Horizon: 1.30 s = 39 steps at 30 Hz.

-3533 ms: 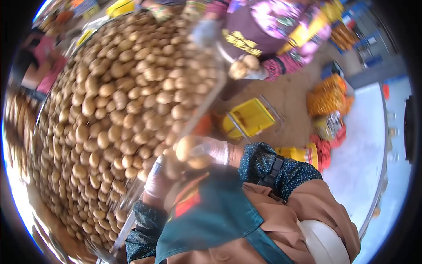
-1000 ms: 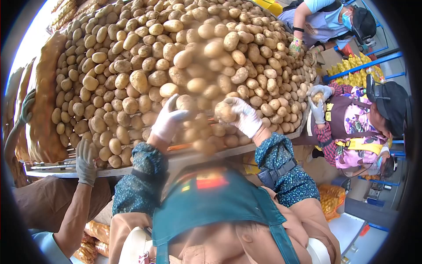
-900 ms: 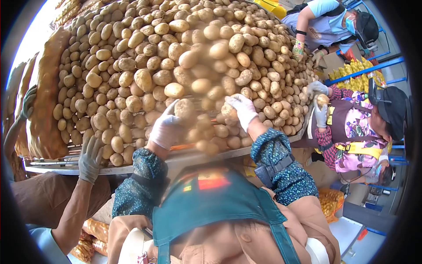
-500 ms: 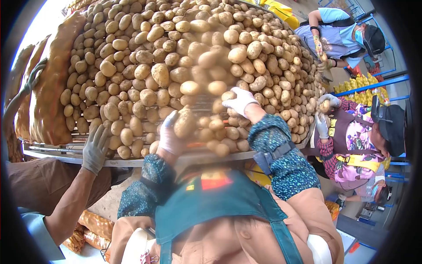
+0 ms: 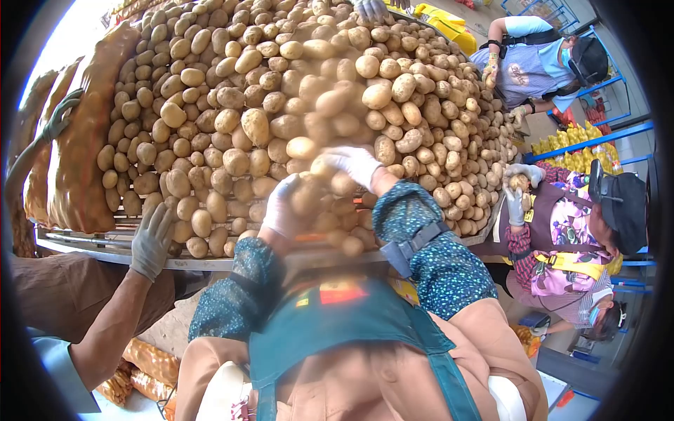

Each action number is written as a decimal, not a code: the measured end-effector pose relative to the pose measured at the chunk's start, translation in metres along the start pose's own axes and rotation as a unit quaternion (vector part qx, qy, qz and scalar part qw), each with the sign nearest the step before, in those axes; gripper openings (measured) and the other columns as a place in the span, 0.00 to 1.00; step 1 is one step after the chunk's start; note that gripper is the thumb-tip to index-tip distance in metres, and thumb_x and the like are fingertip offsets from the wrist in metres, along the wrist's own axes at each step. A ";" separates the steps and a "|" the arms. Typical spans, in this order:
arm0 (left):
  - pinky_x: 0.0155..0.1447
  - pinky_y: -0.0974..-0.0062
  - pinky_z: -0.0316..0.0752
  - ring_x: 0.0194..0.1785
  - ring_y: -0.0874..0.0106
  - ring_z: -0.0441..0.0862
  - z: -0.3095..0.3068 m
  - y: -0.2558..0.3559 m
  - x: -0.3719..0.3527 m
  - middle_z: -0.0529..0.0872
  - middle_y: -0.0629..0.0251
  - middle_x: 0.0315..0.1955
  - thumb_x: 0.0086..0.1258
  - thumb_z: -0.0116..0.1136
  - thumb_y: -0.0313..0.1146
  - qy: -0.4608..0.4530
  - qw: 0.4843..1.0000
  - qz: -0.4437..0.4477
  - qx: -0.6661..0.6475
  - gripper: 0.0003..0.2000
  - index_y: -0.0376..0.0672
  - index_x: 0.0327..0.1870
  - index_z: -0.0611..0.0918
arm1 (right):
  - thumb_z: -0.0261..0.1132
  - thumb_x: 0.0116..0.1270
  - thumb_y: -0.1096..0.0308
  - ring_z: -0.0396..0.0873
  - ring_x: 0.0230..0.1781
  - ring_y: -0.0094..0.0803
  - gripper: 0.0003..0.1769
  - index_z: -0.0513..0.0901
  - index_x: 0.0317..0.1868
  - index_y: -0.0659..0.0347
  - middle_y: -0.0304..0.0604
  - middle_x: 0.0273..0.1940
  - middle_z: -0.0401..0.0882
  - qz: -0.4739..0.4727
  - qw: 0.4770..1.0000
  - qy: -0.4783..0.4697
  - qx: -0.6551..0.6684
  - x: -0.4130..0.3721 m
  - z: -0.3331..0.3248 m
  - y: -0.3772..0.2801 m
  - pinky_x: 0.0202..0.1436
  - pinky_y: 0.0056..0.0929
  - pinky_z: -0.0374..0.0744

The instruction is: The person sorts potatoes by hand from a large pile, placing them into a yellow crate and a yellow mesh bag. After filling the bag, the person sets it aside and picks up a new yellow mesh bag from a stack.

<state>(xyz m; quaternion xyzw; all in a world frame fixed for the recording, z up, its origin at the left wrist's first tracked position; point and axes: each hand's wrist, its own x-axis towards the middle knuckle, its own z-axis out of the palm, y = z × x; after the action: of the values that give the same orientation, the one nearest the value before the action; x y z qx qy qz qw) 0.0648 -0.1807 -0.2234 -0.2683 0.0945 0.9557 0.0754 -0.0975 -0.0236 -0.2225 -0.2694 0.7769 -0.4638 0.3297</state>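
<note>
Potatoes [image 5: 270, 105] cover a wide table with a metal edge [image 5: 196, 264]. My left hand [image 5: 282, 205], in a pale glove, is curled at the side of a blurred potato [image 5: 307, 198] near the table's front. Just right of it and slightly higher, my right hand [image 5: 353, 165], also gloved, has its fingers round a potato [image 5: 324, 165]. The two hands are close together, with a smeared patch over the middle of the view. Blue patterned sleeves cover both forearms.
A co-worker's gloved hand [image 5: 152, 242] rests by the potatoes at the left. Full mesh sacks [image 5: 91, 133] stand at the left end. Co-workers stand along the right side, one with a potato [image 5: 518, 182]. Another gloved hand [image 5: 370, 8] is at the far edge.
My right hand has moved left, closer to my left hand, with a potato in its fingers. My left hand has shifted slightly right. A co-worker's hand has appeared at the far edge.
</note>
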 end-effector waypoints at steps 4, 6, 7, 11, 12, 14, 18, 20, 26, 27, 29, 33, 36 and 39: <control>0.50 0.57 0.85 0.47 0.59 0.86 0.005 -0.004 -0.008 0.87 0.56 0.43 0.65 0.66 0.42 0.042 0.997 -0.010 0.058 0.18 0.41 0.51 0.81 | 0.66 0.66 0.39 0.70 0.69 0.48 0.34 0.80 0.65 0.52 0.53 0.69 0.71 0.020 0.987 0.000 -0.158 0.009 0.019 0.024 0.73 0.41 0.68; 0.49 0.57 0.85 0.47 0.58 0.86 0.014 -0.008 -0.012 0.86 0.56 0.43 0.66 0.66 0.42 0.061 0.994 0.013 0.089 0.18 0.40 0.52 0.81 | 0.66 0.63 0.37 0.68 0.71 0.50 0.37 0.78 0.66 0.50 0.54 0.72 0.67 0.025 0.982 -0.011 -0.189 0.008 0.021 0.026 0.73 0.43 0.67; 0.49 0.57 0.85 0.46 0.58 0.86 0.019 -0.010 -0.014 0.86 0.56 0.43 0.67 0.65 0.41 0.070 0.992 0.025 0.104 0.19 0.40 0.52 0.80 | 0.67 0.62 0.36 0.67 0.71 0.51 0.38 0.78 0.67 0.49 0.54 0.73 0.65 0.035 0.980 -0.033 -0.195 0.006 0.018 0.018 0.73 0.44 0.67; 0.50 0.58 0.85 0.47 0.58 0.86 0.016 -0.006 -0.018 0.86 0.55 0.45 0.67 0.64 0.41 0.020 0.990 0.008 0.136 0.19 0.39 0.53 0.80 | 0.70 0.60 0.39 0.74 0.66 0.46 0.39 0.77 0.67 0.51 0.49 0.61 0.78 0.040 0.992 -0.079 -0.088 -0.014 -0.004 -0.016 0.70 0.42 0.72; 0.51 0.58 0.85 0.48 0.59 0.86 0.011 -0.006 -0.017 0.87 0.54 0.45 0.67 0.64 0.42 0.006 0.989 0.024 0.143 0.19 0.39 0.53 0.80 | 0.71 0.61 0.40 0.76 0.65 0.44 0.39 0.77 0.66 0.52 0.47 0.57 0.82 0.041 0.996 -0.077 -0.026 -0.025 -0.006 -0.017 0.68 0.41 0.73; 0.57 0.61 0.80 0.51 0.60 0.83 0.027 -0.008 -0.034 0.84 0.56 0.47 0.72 0.56 0.44 0.000 0.987 0.033 0.157 0.21 0.37 0.58 0.78 | 0.71 0.63 0.42 0.80 0.57 0.40 0.35 0.78 0.63 0.56 0.44 0.47 0.84 0.049 0.965 -0.042 0.254 -0.057 -0.003 -0.010 0.62 0.40 0.78; 0.51 0.59 0.83 0.49 0.59 0.84 0.042 -0.017 -0.048 0.86 0.55 0.47 0.69 0.58 0.49 0.006 0.996 0.044 0.075 0.24 0.42 0.59 0.79 | 0.67 0.64 0.35 0.84 0.45 0.43 0.38 0.78 0.63 0.55 0.51 0.49 0.83 0.053 0.744 -0.082 0.660 -0.123 -0.011 0.000 0.43 0.36 0.84; 0.49 0.58 0.84 0.48 0.59 0.84 0.039 -0.025 -0.047 0.86 0.56 0.46 0.68 0.59 0.49 0.000 0.998 0.025 0.054 0.24 0.42 0.59 0.79 | 0.65 0.63 0.32 0.83 0.49 0.50 0.41 0.75 0.65 0.54 0.54 0.56 0.81 0.009 0.658 -0.118 0.743 -0.151 -0.017 0.028 0.40 0.38 0.84; 0.52 0.54 0.84 0.50 0.61 0.85 0.040 -0.079 -0.039 0.88 0.60 0.46 0.66 0.62 0.53 0.020 0.992 0.040 0.116 0.25 0.42 0.55 0.83 | 0.64 0.66 0.34 0.74 0.64 0.67 0.40 0.74 0.69 0.51 0.56 0.68 0.72 -0.071 0.573 0.014 0.817 -0.273 -0.017 0.091 0.41 0.49 0.85; 0.52 0.54 0.84 0.50 0.60 0.85 0.045 -0.089 -0.039 0.88 0.59 0.47 0.67 0.62 0.53 0.008 0.992 0.025 0.122 0.25 0.41 0.55 0.82 | 0.66 0.66 0.37 0.73 0.65 0.67 0.38 0.74 0.68 0.52 0.56 0.69 0.70 -0.050 0.589 0.062 0.804 -0.302 -0.018 0.103 0.42 0.51 0.86; 0.52 0.55 0.84 0.51 0.58 0.84 0.047 -0.106 -0.033 0.87 0.56 0.48 0.68 0.61 0.52 -0.015 0.992 -0.009 0.124 0.25 0.40 0.56 0.82 | 0.67 0.66 0.38 0.72 0.65 0.67 0.37 0.75 0.67 0.52 0.57 0.69 0.70 -0.065 0.520 0.108 0.845 -0.357 -0.016 0.130 0.44 0.53 0.86; 0.49 0.54 0.85 0.51 0.55 0.85 0.047 -0.144 -0.021 0.86 0.51 0.49 0.70 0.58 0.49 -0.034 0.988 -0.054 0.141 0.26 0.36 0.59 0.79 | 0.69 0.63 0.37 0.78 0.58 0.64 0.38 0.75 0.64 0.55 0.54 0.63 0.76 -0.053 0.430 0.271 0.859 -0.441 -0.009 0.164 0.40 0.50 0.88; 0.48 0.57 0.85 0.50 0.55 0.83 0.062 -0.182 -0.021 0.85 0.52 0.50 0.70 0.60 0.50 -0.020 0.989 -0.076 0.125 0.25 0.38 0.59 0.78 | 0.69 0.63 0.37 0.78 0.58 0.60 0.38 0.74 0.65 0.53 0.51 0.61 0.77 -0.062 0.408 0.325 0.851 -0.486 -0.004 0.209 0.43 0.51 0.88; 0.47 0.59 0.85 0.49 0.56 0.83 0.068 -0.201 -0.018 0.85 0.54 0.50 0.71 0.60 0.50 -0.014 0.985 -0.078 0.152 0.25 0.38 0.59 0.78 | 0.69 0.63 0.39 0.79 0.56 0.53 0.36 0.74 0.64 0.52 0.48 0.59 0.78 0.016 0.341 0.433 0.835 -0.508 -0.004 0.240 0.48 0.52 0.86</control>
<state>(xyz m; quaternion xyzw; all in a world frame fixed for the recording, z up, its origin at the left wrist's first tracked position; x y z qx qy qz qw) 0.0859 0.0280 -0.1851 -0.2469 0.2167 0.9250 0.1909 0.1963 0.4483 -0.3040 0.3962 0.0242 -0.9178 0.0081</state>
